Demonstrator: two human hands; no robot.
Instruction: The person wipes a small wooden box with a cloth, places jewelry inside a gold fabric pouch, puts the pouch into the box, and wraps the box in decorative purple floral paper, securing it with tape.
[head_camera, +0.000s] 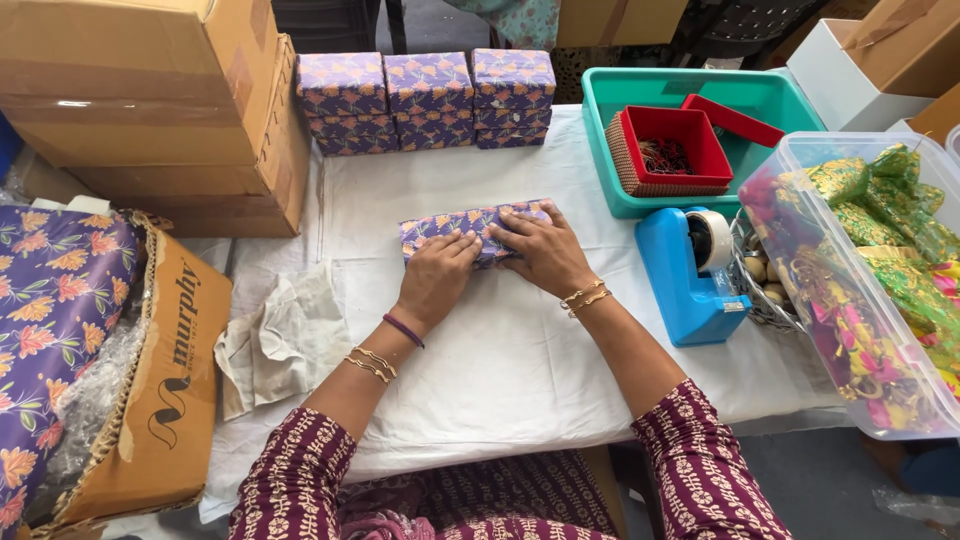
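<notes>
Under both palms, the wrapped box (470, 228) lies on the cloth (500, 340); left hand (437, 275) and right hand (545, 250) press flat, fingers extended, gripping nothing. Uneven pressure might crease or tear the paper.

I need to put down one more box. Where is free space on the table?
Bare white cloth lies between the hands and the near edge, and between the wrapped box and stacked boxes. The right side is crowded: tape dispenser, teal tray, clear bin.
</notes>
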